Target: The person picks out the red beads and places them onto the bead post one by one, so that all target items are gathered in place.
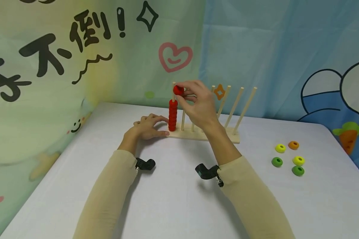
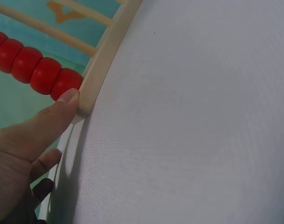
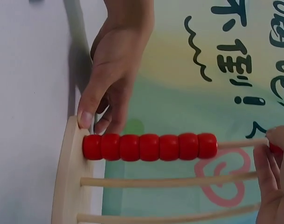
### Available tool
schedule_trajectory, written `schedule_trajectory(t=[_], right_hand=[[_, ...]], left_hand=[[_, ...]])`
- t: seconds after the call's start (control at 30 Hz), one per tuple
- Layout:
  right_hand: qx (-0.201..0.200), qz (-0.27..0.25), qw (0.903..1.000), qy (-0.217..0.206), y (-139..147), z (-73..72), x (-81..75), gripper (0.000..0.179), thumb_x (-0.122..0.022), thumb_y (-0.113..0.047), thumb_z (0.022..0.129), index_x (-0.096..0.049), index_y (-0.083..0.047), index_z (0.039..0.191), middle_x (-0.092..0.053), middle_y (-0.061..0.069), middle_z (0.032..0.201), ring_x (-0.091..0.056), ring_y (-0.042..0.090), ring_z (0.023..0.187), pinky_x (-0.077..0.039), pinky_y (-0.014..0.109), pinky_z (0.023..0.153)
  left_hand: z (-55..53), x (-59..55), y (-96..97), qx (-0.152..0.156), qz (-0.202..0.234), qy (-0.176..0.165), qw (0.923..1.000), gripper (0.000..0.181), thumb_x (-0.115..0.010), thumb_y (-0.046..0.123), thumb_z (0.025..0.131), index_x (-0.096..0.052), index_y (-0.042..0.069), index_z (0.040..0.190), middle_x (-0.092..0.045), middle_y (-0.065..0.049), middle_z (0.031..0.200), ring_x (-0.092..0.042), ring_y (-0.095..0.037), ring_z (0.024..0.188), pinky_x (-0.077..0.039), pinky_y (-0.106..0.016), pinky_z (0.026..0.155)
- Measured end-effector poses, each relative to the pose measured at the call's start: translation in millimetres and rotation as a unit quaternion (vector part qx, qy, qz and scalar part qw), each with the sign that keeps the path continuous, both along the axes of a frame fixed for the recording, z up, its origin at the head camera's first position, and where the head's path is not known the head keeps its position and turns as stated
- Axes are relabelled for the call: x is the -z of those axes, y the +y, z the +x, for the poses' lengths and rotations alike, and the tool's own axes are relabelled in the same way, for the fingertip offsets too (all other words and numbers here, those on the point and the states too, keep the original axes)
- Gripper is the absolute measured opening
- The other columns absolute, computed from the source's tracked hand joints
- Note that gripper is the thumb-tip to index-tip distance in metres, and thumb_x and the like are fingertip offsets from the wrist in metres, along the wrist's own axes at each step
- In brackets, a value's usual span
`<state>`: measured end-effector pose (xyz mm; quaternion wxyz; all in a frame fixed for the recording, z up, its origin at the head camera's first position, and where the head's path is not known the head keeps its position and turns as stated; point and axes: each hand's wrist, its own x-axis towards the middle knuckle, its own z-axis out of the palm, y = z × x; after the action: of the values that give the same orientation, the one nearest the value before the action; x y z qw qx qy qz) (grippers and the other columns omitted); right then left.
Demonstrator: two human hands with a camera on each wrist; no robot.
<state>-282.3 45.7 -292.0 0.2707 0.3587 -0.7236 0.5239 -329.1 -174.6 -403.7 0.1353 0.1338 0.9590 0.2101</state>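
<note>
My right hand [image 1: 199, 104] pinches a red bead [image 1: 178, 90] between thumb and fingertips, beside the top of the leftmost wooden peg [image 1: 174, 96]. Whether the peg passes through this bead cannot be told. Below it, several red beads [image 3: 149, 147] are stacked on that same peg, down to the base. My left hand [image 1: 148, 128] holds the left end of the pegged rack's wooden base [image 1: 194, 134], thumb at the front and fingers toward the back. In the left wrist view the thumb [image 2: 48, 123] touches the base's end near the lowest red bead [image 2: 67, 83].
Other bare pegs [image 1: 246, 108] rise from the base to the right, some partly behind my right hand. On the white table [image 1: 173, 199] at right lie yellow beads [image 1: 299, 161], green beads [image 1: 298, 171] and an orange bead [image 1: 294, 145]. A printed cloth [image 1: 242, 43] hangs behind.
</note>
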Motion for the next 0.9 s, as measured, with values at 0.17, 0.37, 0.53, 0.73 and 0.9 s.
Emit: schedule_trajectory(t=[0.17,0.37,0.53,0.73,0.9], right_hand=[[0.016,-0.02,0.9997,0.003,-6,-16.3,9.6,0.027,-0.071,0.004,0.086,-0.069,0.002,0.113,-0.061,0.014,0.108,-0.069,0.025,0.085,-0.057,0.03,0.078],[0.039,-0.023,0.9989,-0.009,-9,-18.9,10.3,0.026,-0.069,-0.001,0.089,-0.071,-0.004,0.115,-0.062,0.008,0.109,-0.069,0.018,0.083,-0.056,0.026,0.076],[0.058,-0.014,0.9981,-0.011,-11,-18.0,7.0,0.027,-0.069,-0.004,0.09,-0.071,-0.006,0.116,-0.062,0.006,0.11,-0.069,0.016,0.082,-0.056,0.025,0.075],[0.07,0.004,0.9975,-0.011,-14,-19.4,3.7,0.026,-0.069,-0.007,0.091,-0.071,-0.007,0.116,-0.062,0.006,0.111,-0.069,0.016,0.079,-0.056,0.026,0.075],[0.075,0.026,0.9968,-0.008,-15,-21.3,-1.2,0.029,-0.067,-0.007,0.092,-0.071,-0.007,0.121,-0.063,0.007,0.113,-0.07,0.02,0.076,-0.057,0.027,0.074]], left_hand=[[0.4,-1.2,-0.3,-0.001,0.002,0.004,1.0,0.065,-0.063,0.068,0.083,-0.045,0.044,0.141,-0.029,-0.006,0.155,-0.026,-0.039,0.135,-0.024,-0.066,0.099],[3.1,-3.3,0.6,0.0,0.008,0.0,1.0,0.064,-0.064,0.068,0.082,-0.047,0.045,0.14,-0.029,-0.006,0.155,-0.026,-0.038,0.135,-0.024,-0.066,0.099],[3.5,-2.3,0.3,-0.002,0.008,-0.001,1.0,0.063,-0.063,0.068,0.083,-0.047,0.046,0.139,-0.029,-0.006,0.155,-0.026,-0.037,0.135,-0.024,-0.066,0.1],[4.0,-0.2,-1.5,-0.001,0.006,0.004,1.0,0.064,-0.063,0.069,0.082,-0.047,0.045,0.139,-0.029,-0.006,0.155,-0.026,-0.038,0.135,-0.024,-0.066,0.099],[4.6,-0.4,-1.1,-0.003,0.009,0.009,0.9999,0.065,-0.062,0.07,0.082,-0.046,0.045,0.14,-0.03,-0.006,0.155,-0.026,-0.038,0.136,-0.024,-0.067,0.1]])
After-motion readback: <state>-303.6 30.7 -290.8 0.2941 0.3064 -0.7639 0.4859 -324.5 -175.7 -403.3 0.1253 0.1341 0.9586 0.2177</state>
